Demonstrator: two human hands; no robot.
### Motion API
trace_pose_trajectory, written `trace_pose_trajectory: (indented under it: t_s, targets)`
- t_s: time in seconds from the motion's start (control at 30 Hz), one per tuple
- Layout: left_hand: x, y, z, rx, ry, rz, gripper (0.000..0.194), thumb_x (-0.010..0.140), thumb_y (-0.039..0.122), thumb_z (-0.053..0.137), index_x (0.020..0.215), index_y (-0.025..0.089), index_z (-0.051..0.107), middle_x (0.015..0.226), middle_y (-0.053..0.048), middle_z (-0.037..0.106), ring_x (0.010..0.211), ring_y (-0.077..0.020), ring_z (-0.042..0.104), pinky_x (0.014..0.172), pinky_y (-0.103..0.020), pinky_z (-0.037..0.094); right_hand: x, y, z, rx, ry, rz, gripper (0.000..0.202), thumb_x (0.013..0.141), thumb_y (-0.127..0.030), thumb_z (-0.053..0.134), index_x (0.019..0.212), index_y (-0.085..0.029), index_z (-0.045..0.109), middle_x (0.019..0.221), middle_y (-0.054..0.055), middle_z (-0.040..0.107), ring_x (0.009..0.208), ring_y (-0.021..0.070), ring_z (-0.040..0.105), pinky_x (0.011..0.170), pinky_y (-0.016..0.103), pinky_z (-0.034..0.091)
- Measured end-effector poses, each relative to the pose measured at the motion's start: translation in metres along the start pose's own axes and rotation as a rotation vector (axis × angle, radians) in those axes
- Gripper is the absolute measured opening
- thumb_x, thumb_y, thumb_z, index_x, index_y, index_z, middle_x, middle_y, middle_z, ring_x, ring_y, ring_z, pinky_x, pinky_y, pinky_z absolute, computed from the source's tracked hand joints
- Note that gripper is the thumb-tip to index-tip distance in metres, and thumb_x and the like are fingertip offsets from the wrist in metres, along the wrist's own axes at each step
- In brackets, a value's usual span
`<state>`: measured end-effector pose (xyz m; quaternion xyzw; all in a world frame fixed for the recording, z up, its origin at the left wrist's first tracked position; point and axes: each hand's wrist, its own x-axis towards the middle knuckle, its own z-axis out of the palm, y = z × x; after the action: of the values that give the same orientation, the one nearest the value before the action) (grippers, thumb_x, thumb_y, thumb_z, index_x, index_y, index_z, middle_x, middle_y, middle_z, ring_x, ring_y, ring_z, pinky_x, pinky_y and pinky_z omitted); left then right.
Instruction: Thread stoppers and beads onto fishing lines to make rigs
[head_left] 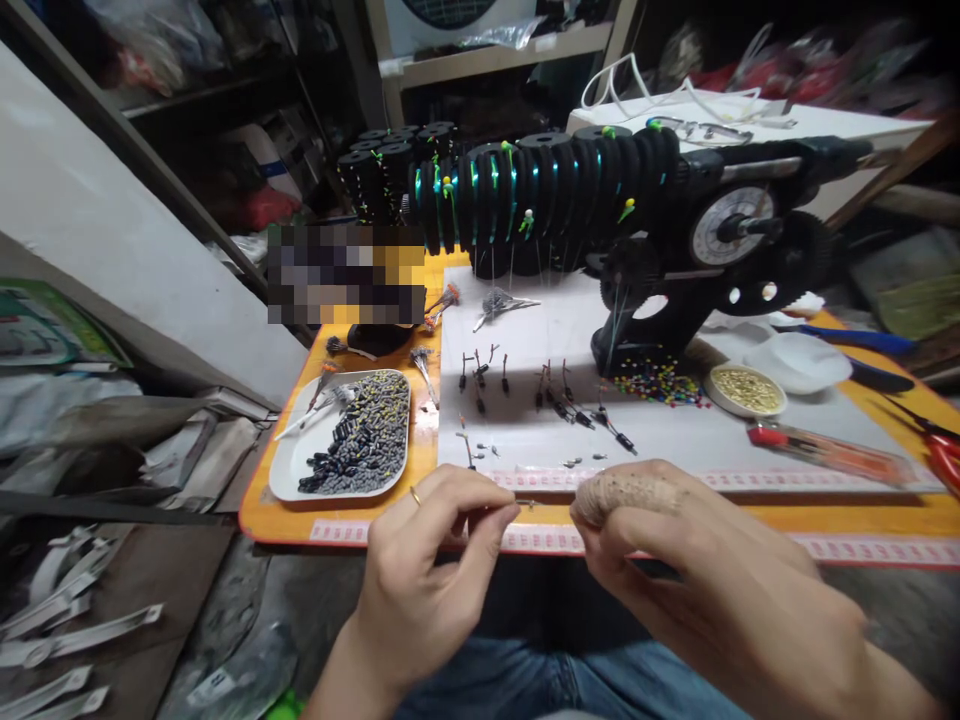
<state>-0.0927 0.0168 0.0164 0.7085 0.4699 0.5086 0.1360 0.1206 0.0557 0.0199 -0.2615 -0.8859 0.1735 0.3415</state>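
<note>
Near the table's front edge, my left hand [442, 555] is closed, thumb and forefinger pinching a small thin metal-looking piece [528, 503] that sticks out to the right. Opposite it, my right hand [690, 560] is closed too; its thumb meets a forefinger wrapped in beige tape [626, 492]. What lies between those right fingertips is hidden or too fine to see. Just beyond both hands, several small dark weights on short stems [559, 400] lie on a white sheet [517, 440], with a few tiny grey pieces [486, 451] closer in.
Left stands a white tray [281, 480] of small grey and black cylinders. Behind rises a black winder with spools [547, 190] and hanging lines. Rightward are coloured beads [660, 384], a dish of gold-coloured bits [746, 390], an orange-red cutter [832, 452] and red-handled pliers [943, 450].
</note>
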Motion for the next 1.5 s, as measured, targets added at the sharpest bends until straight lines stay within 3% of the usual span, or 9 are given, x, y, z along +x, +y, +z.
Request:
trace_pose_trajectory:
  t_s: [0.3, 0.47, 0.6, 0.8, 0.9, 1.03, 1.13, 1.33, 1.5]
  targets:
    - [0.005, 0.008, 0.007, -0.063, 0.002, 0.047, 0.016, 0.087, -0.004, 0.064, 0.091, 0.009, 0.071, 0.081, -0.007, 0.076, 0.079, -0.0102, 0.072, 0.079, -0.014, 0.055, 0.01, 0.007, 0.007, 0.053, -0.042, -0.155, 0.027, 0.093, -0.004, 0.056, 0.113, -0.021, 0.057, 0.104, 0.007, 0.072, 0.117, 0.0236, 0.066, 0.095, 0.035, 0.058]
    - [0.004, 0.009, 0.005, -0.134, 0.011, -0.057, 0.014, 0.088, 0.001, 0.067, 0.089, 0.014, 0.071, 0.079, -0.003, 0.075, 0.075, -0.0101, 0.07, 0.07, -0.015, 0.054, 0.01, 0.0, 0.01, 0.139, 0.074, -0.064, 0.023, 0.091, -0.004, 0.058, 0.105, -0.022, 0.057, 0.107, 0.007, 0.074, 0.105, 0.0191, 0.073, 0.085, 0.026, 0.062]
    - [-0.001, 0.009, 0.005, -0.293, 0.014, -0.274, 0.012, 0.09, 0.009, 0.067, 0.088, 0.021, 0.07, 0.079, 0.001, 0.07, 0.073, -0.0101, 0.066, 0.067, -0.016, 0.054, 0.019, -0.007, 0.011, 0.176, 0.21, -0.014, 0.031, 0.088, 0.003, 0.058, 0.109, -0.02, 0.058, 0.106, 0.006, 0.072, 0.101, 0.0152, 0.072, 0.09, 0.024, 0.06]
    - [-0.004, 0.012, 0.006, -0.509, 0.052, -0.474, 0.009, 0.092, 0.017, 0.07, 0.087, 0.025, 0.073, 0.082, 0.004, 0.069, 0.064, -0.0065, 0.059, 0.06, -0.012, 0.052, 0.033, -0.015, 0.013, 0.186, 0.18, 0.074, 0.018, 0.091, -0.004, 0.06, 0.101, -0.018, 0.064, 0.086, 0.003, 0.067, 0.078, 0.012, 0.067, 0.063, 0.021, 0.057]
    - [-0.003, 0.012, 0.003, -0.499, 0.009, -0.525, 0.006, 0.093, 0.022, 0.069, 0.089, 0.025, 0.072, 0.084, 0.002, 0.068, 0.072, -0.0098, 0.063, 0.063, -0.014, 0.055, 0.031, -0.011, 0.015, 0.007, 0.231, -0.055, 0.016, 0.089, -0.004, 0.064, 0.099, -0.016, 0.067, 0.088, 0.006, 0.07, 0.081, 0.016, 0.067, 0.068, 0.027, 0.06]
    - [0.002, 0.012, -0.006, -0.463, -0.142, -0.574, 0.011, 0.097, 0.026, 0.062, 0.089, 0.022, 0.069, 0.09, -0.002, 0.07, 0.083, -0.0156, 0.067, 0.069, -0.022, 0.059, 0.026, 0.001, 0.016, -0.243, 0.302, -0.379, 0.016, 0.091, -0.005, 0.062, 0.097, -0.018, 0.072, 0.113, 0.01, 0.072, 0.109, 0.0225, 0.065, 0.089, 0.034, 0.061]
    - [0.007, 0.011, -0.008, -0.364, -0.168, -0.503, 0.011, 0.097, 0.021, 0.061, 0.089, 0.022, 0.068, 0.09, -0.002, 0.072, 0.082, -0.0151, 0.068, 0.068, -0.022, 0.058, 0.028, 0.004, 0.014, -0.262, 0.226, -0.498, 0.019, 0.095, -0.006, 0.056, 0.091, -0.017, 0.07, 0.117, 0.01, 0.073, 0.114, 0.0242, 0.063, 0.093, 0.035, 0.06]
    - [0.006, 0.005, -0.004, 0.023, 0.017, 0.079, 0.023, 0.088, 0.001, 0.067, 0.102, 0.018, 0.068, 0.092, -0.005, 0.076, 0.083, -0.0139, 0.073, 0.076, -0.021, 0.059, 0.04, -0.004, 0.006, 0.131, 0.13, -0.08, 0.016, 0.09, -0.003, 0.06, 0.094, -0.018, 0.063, 0.086, 0.003, 0.068, 0.084, 0.0165, 0.064, 0.073, 0.031, 0.057]
    - [0.005, 0.002, -0.004, 0.167, -0.007, 0.231, 0.019, 0.088, 0.004, 0.067, 0.103, 0.017, 0.066, 0.088, -0.006, 0.075, 0.08, -0.016, 0.073, 0.074, -0.024, 0.06, 0.04, -0.004, 0.002, 0.202, 0.018, -0.053, 0.015, 0.091, -0.004, 0.06, 0.097, -0.019, 0.06, 0.088, 0.003, 0.067, 0.086, 0.0165, 0.062, 0.075, 0.031, 0.054]
